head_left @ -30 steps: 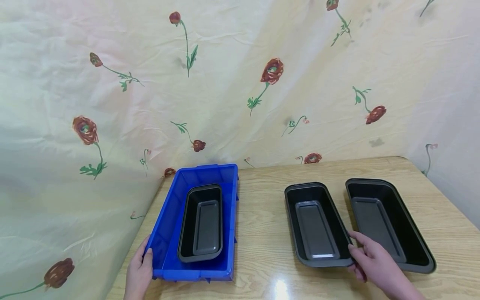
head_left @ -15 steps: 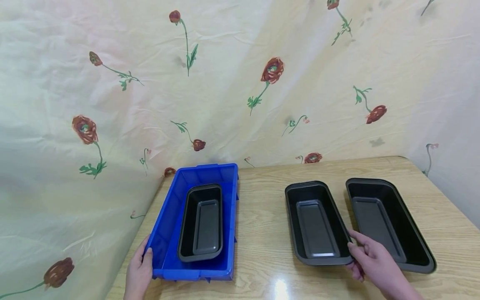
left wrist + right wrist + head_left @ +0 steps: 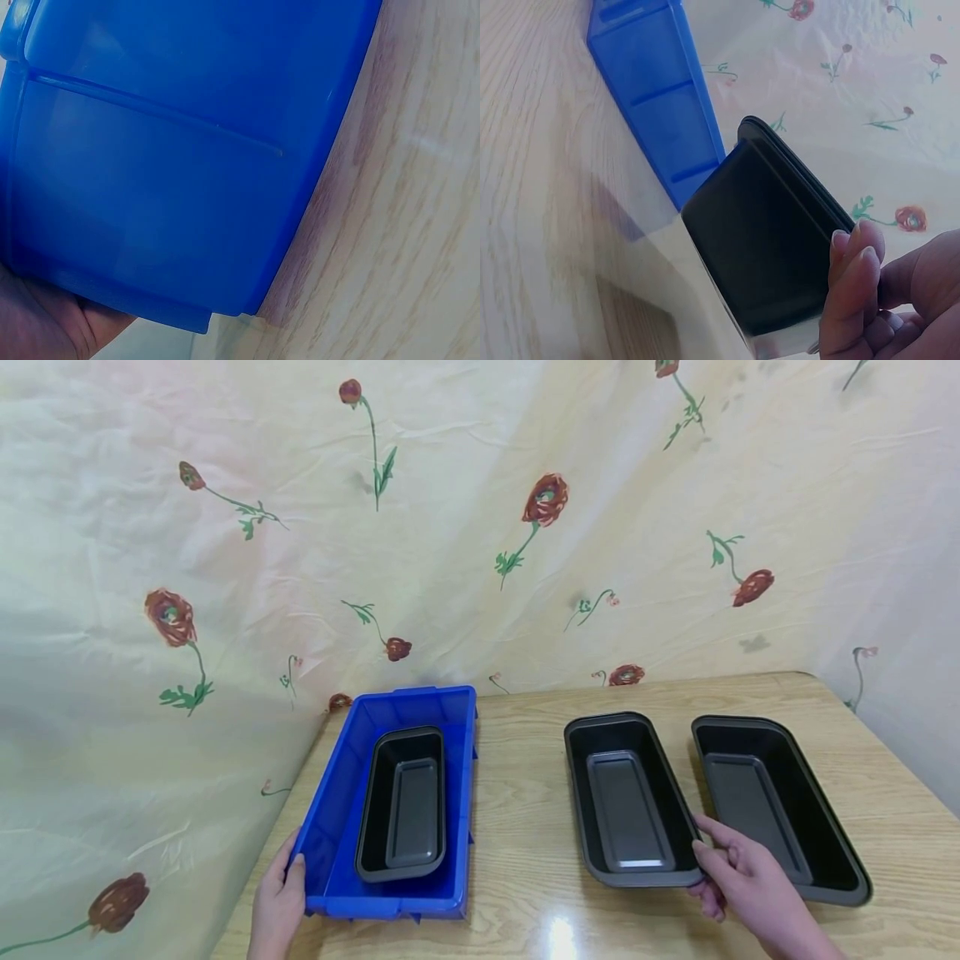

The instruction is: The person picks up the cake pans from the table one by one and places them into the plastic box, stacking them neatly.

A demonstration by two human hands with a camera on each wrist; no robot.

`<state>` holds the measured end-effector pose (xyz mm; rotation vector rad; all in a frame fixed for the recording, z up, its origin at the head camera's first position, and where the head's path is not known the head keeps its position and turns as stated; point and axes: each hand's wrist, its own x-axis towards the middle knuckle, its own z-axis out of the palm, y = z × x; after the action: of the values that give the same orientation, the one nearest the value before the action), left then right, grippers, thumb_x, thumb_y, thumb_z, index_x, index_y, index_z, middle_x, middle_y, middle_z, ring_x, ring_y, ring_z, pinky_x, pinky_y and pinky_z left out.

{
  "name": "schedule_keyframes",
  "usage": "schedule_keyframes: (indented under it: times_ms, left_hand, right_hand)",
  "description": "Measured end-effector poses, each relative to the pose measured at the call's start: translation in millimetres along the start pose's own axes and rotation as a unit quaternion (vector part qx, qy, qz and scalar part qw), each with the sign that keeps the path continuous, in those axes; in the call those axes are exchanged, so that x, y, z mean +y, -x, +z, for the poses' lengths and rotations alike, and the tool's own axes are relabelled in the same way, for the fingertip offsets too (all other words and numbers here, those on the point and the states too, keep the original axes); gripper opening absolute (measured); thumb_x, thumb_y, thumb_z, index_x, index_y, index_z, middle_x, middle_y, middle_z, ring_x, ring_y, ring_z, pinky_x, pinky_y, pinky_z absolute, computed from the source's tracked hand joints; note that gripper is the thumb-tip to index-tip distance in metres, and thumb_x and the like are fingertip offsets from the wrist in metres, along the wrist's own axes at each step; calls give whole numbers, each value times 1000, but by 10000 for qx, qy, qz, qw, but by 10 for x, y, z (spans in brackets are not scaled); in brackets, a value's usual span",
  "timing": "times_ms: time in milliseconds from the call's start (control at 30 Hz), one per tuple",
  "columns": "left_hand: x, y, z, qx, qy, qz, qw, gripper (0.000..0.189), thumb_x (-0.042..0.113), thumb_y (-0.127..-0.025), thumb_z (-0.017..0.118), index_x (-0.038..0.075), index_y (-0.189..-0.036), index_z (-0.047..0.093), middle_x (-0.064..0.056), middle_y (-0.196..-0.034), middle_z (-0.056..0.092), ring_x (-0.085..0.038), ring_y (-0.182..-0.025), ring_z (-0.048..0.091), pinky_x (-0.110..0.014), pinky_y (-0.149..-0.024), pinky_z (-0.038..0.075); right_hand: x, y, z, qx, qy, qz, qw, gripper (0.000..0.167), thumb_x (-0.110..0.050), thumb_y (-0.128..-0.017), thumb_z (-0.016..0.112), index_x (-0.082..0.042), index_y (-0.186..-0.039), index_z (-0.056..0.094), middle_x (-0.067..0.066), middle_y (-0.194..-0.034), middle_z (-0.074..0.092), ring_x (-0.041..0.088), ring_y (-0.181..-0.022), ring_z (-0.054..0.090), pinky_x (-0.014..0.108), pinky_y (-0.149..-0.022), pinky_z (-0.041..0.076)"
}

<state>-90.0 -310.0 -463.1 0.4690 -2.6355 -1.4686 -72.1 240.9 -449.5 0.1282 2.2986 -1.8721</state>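
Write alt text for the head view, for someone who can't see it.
A person's right hand grips the near right corner of a dark pan, with a second pan to its right. The left hand holds the left edge of a blue bin with a third pan inside; behind the wooden table is a floral backdrop.

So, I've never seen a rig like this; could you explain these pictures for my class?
There is no machine, just a person's bare left hand and right hand. The wide picture comes from a camera on the head; the two close ones come from cameras on the wrists. On the wooden table stands a blue tray with a dark pan inside. The left hand grips the tray by its near left corner; the right hand holds a middle pan by its near right corner. A third pan stands just right of that.
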Motion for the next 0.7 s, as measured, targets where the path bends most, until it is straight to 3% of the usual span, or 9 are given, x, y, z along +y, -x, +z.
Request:
schedule_keyframes:
  times_ms: [700]
  left_hand:
    - [17,3,11,20,-18,-104,9999,52,16,-113,28,-4,-161,24,-34,-162,25,-55,-146,25,-69,-116,26]
  right_hand:
    - [-191,10,75,-105,-32,-96,9999,59,-9,-112,45,19,-155,18,18,-67,64,21,-54,60,34,-52,56]
